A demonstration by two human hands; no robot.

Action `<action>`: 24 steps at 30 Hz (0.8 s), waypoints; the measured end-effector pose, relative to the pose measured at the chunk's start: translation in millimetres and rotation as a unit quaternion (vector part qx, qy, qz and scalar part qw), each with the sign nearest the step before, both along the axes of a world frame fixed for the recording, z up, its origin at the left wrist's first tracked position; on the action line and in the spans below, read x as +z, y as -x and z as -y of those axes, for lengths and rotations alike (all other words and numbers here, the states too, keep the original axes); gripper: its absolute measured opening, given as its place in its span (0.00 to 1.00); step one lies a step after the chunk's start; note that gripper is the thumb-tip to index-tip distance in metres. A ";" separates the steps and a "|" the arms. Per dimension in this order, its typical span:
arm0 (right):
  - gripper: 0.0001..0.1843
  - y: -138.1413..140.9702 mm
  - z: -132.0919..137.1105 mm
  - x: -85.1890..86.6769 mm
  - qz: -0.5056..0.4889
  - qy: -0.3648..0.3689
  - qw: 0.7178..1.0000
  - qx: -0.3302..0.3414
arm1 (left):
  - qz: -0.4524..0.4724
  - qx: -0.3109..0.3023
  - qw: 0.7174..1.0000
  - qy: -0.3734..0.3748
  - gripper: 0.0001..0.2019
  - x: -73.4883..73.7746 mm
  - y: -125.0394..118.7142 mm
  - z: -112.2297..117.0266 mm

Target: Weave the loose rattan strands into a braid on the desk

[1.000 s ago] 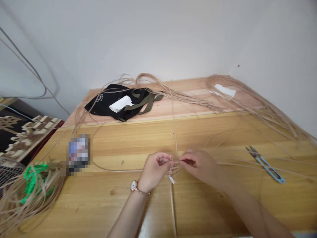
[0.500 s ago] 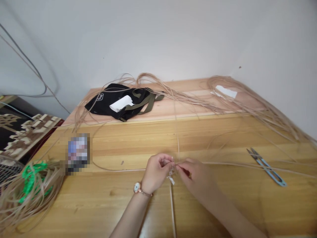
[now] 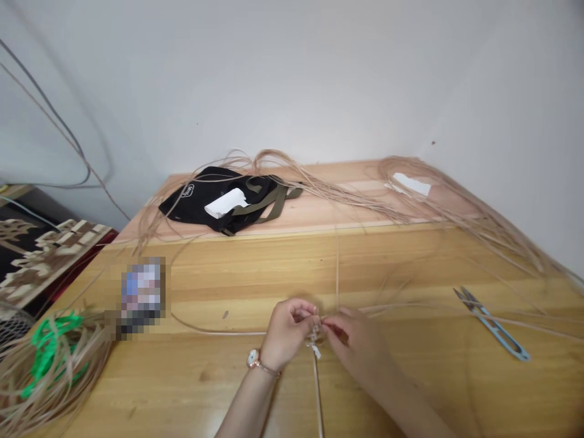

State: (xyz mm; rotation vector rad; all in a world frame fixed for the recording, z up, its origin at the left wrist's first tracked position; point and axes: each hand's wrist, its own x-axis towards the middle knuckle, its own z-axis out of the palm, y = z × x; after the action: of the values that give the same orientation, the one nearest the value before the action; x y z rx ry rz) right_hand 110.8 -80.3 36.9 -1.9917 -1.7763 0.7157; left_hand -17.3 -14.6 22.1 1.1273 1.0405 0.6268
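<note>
Over the wooden bench (image 3: 205, 377), the small cane weave (image 3: 314, 336) sits pinched between the fingertips of my left hand (image 3: 287, 328) and right hand (image 3: 353, 340), both closed on it. Its upright cane strand (image 3: 337, 267) now leans further right than a moment ago. Blue-handled scissors (image 3: 495, 328) lie off to my right, a bundle of cane (image 3: 55, 380) to my left.

My left hand (image 3: 288, 333) and right hand (image 3: 353, 340) almost meet, both pinched closed, palms turned toward each other, wrists slightly bent.
</note>
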 end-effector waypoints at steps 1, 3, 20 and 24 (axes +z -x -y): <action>0.12 0.6 -0.3 0.2 -0.003 0.002 1.000 -0.002 | 0.001 -0.001 1.000 -0.003 0.07 -1.1 0.3 -0.1; 0.13 2.1 -1.4 1.6 -0.012 0.005 1.000 -0.006 | 0.001 -0.006 1.000 -0.010 0.06 -3.7 1.0 -0.1; 0.13 8.1 -13.1 -2.8 -0.128 0.080 0.976 -0.157 | -0.031 -0.002 0.997 -0.067 0.05 -11.3 2.3 5.1; 0.14 8.2 -13.7 -5.1 -0.169 0.091 0.969 -0.156 | -0.050 -0.013 0.995 -0.082 0.06 -10.8 3.8 2.9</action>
State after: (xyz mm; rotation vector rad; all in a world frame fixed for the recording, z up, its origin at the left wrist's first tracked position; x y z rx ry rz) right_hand 102.6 -66.6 31.7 -2.0495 -1.2053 1.0654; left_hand -21.1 -17.5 11.3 1.3250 1.0723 0.6503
